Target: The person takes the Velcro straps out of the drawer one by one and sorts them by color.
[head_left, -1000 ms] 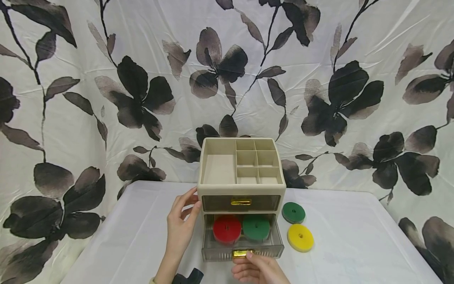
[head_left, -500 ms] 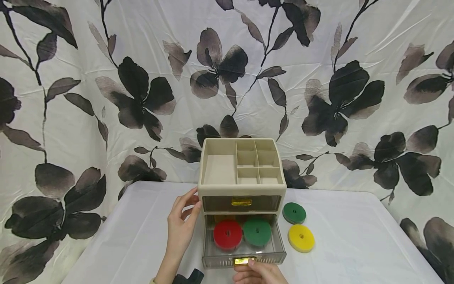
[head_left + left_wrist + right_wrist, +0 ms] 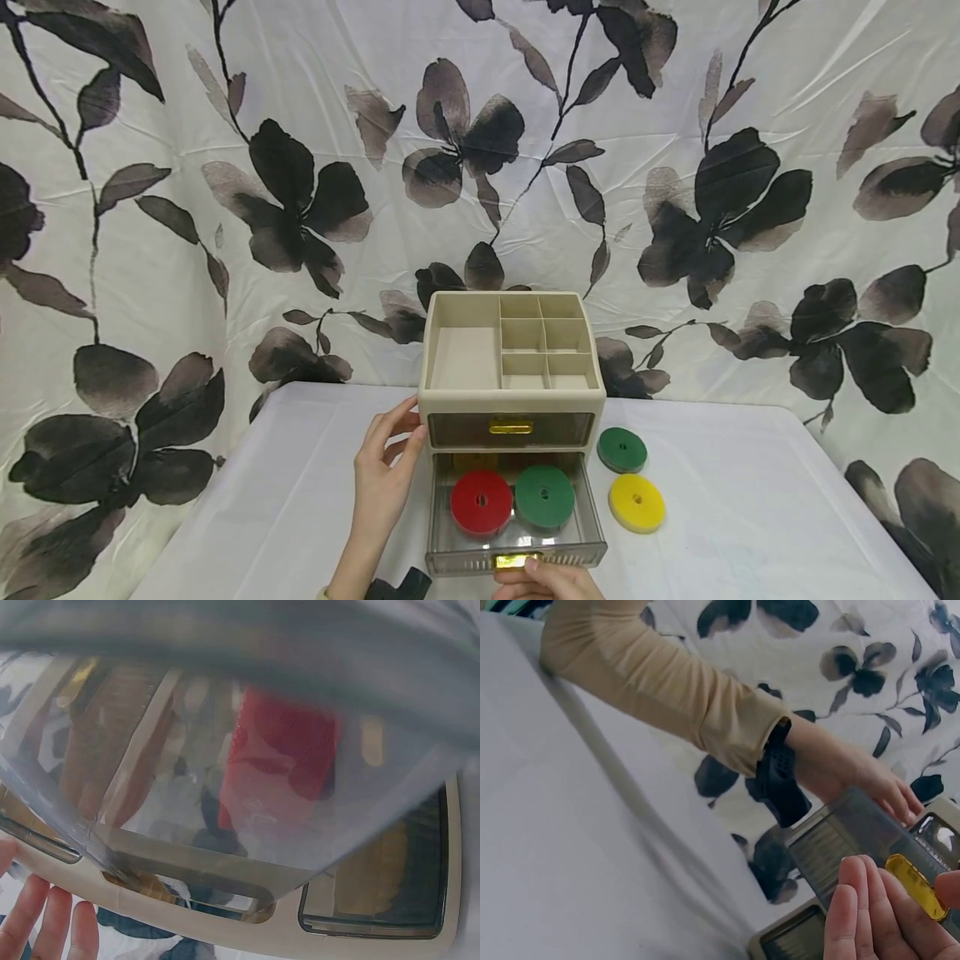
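A cream desktop organizer point(image 3: 513, 401) stands in the middle of the head view, its lower clear drawer point(image 3: 461, 561) pulled out. My right hand point(image 3: 551, 582) pinches the drawer's gold handle point(image 3: 514, 562), thumb on top and fingers underneath; the right wrist view shows this handle point(image 3: 915, 886) at the fingers too. Inside the drawer lie a red disc point(image 3: 481, 503) and a green disc point(image 3: 544, 497), each with a centre hole. Something yellow shows dimly behind them. My left hand point(image 3: 385, 471) rests with relaxed fingers against the organizer's left side.
A second green disc point(image 3: 622, 450) and a yellow disc point(image 3: 637, 503) lie on the white-covered table point(image 3: 750, 500), right of the organizer. Its upper drawer point(image 3: 468, 429) is closed. Compartments point(image 3: 522, 335) divide the top. A floral cloth point(image 3: 525, 208) hangs behind.
My right hand has drawn the lower drawer further out toward me, with the red and green discs coming forward in it. The left hand has stayed in place.
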Tool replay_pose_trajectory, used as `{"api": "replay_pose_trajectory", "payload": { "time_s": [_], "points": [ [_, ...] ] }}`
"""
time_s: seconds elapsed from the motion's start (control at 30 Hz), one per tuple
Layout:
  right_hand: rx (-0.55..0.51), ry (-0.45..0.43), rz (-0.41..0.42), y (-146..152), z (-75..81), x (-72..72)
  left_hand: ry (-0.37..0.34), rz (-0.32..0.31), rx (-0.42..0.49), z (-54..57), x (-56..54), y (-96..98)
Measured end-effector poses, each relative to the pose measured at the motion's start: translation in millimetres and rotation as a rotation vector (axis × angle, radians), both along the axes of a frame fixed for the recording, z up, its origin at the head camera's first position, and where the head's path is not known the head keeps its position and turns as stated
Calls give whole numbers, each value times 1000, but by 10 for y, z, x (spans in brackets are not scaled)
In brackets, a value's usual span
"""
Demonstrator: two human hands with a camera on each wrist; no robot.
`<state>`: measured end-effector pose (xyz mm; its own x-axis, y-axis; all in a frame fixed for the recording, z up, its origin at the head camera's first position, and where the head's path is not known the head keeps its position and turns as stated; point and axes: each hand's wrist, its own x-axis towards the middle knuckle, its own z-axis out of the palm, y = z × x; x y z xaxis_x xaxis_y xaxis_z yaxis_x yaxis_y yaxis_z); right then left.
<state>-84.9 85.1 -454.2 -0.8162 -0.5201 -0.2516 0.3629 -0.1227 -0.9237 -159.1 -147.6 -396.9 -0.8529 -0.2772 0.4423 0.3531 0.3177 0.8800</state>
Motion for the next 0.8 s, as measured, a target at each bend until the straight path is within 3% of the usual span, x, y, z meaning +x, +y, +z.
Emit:
{"api": "replay_pose_trajectory", "payload": {
  "time_s": [0.33, 0.57, 0.8],
  "points": [
    [23, -72, 18, -28, 42, 44, 19, -1, 2, -3, -8, -6],
    [-66, -59, 85, 12, -8, 41, 14, 7, -5, -18, -8, -8],
    [-98, -37, 75, 15, -49, 43, 6, 1, -4, -18, -9, -15]
  ]
}}
